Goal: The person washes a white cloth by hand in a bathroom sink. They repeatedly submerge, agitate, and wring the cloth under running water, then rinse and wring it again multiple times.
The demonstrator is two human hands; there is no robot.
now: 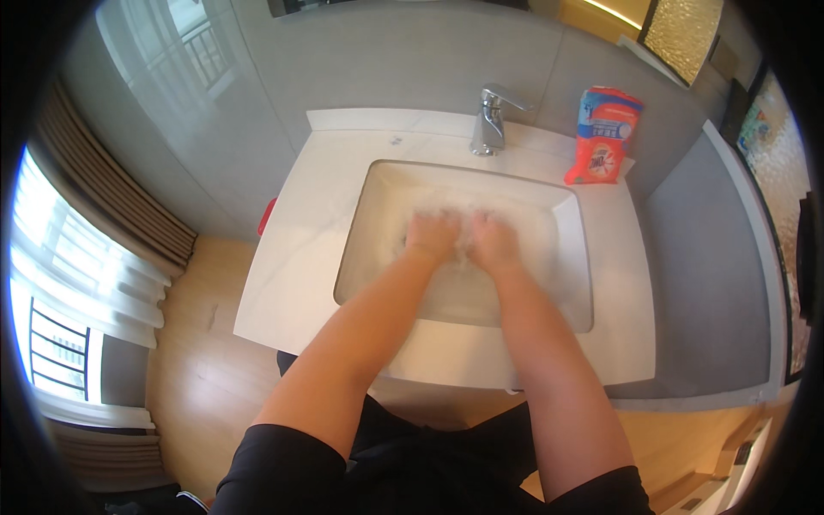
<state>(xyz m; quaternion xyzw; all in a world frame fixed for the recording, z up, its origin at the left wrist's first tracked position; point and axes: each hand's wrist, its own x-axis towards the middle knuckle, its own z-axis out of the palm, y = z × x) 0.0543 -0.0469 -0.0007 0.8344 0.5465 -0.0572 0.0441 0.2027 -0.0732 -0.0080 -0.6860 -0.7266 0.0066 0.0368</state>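
Observation:
Both of my hands are low in a white rectangular sink (pixel 561 232), side by side below the faucet (pixel 489 124). My left hand (pixel 434 232) and my right hand (pixel 493 240) are blurred by motion, a small gap between them. Whitish, cloudy water or foam surrounds them and hides the fingertips. Whether either hand grips anything in there cannot be made out. A small dark spot shows beside the left hand. The chrome single-lever faucet stands at the sink's back edge.
A red and blue plastic packet (pixel 603 137) stands upright at the counter's back right corner. The pale counter (pixel 296 232) surrounds the sink, with a grey tiled wall (pixel 395 60) behind. A grey panel (pixel 708 275) stands to the right; curtains (pixel 112 180) hang at the left.

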